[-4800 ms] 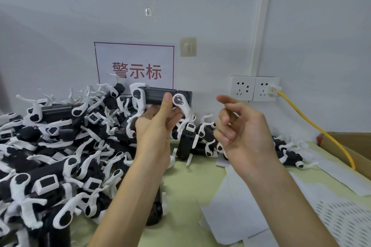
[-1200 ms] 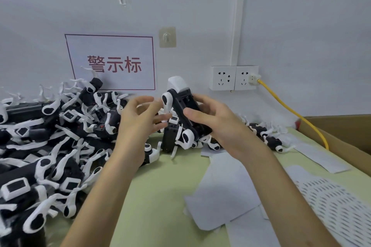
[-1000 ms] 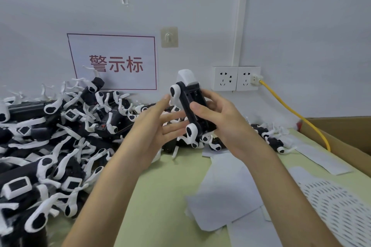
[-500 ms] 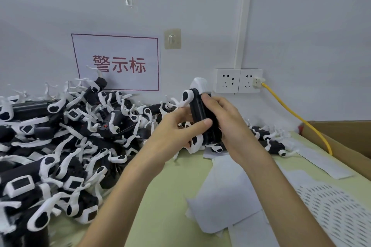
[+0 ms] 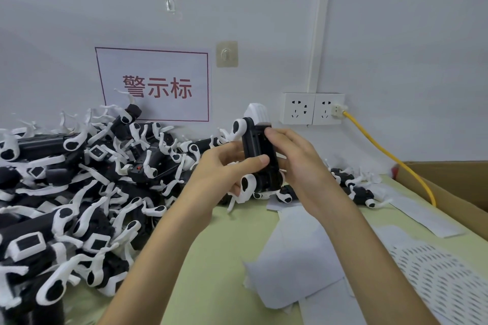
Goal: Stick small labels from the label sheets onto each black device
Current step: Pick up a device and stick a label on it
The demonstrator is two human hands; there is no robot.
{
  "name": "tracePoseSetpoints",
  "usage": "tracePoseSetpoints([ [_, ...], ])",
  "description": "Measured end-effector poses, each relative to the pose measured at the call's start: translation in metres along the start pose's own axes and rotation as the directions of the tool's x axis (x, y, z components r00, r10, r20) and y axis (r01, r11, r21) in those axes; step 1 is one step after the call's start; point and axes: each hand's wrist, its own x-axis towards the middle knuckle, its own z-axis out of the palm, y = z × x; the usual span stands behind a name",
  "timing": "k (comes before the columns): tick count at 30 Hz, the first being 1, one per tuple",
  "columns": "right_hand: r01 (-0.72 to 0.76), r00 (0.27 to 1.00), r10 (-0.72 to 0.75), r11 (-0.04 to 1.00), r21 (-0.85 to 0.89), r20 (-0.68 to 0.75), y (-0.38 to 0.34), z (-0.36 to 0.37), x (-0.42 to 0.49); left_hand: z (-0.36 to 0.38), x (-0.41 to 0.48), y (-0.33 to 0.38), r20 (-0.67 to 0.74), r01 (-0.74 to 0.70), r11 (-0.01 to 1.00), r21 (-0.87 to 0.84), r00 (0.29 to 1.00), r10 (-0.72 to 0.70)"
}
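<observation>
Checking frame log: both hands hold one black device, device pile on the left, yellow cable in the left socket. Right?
No. Head view shows the yellow cable in the right socket, not the left. The left hand and right hand do hold one black device; pile is on the left.

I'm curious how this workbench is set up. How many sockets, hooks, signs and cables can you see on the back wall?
Wall sockets: 2
Adhesive wall hooks: 2
Red-bordered sign: 1
Yellow cable, plugged into the right socket: 1
Total: 6
</observation>
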Motion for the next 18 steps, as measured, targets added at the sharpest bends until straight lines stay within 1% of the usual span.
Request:
tracePoseSetpoints([
  [14, 0.01, 1.0, -0.01, 1.0, -0.022, 0.008, 0.0008, -0.0028, 0.0009, 0.0004, 0.0003, 0.0012, -0.001, 0.021, 1.0, -0.018, 1.0, -0.021],
  [18, 0.047, 0.996, -0.046, 0.999, -0.002, 0.079, 0.0004, -0.0054, 0.0012, -0.0002, 0.0011, -0.0007, -0.024, 0.032, 0.993, -0.109, 0.999, -0.035],
])
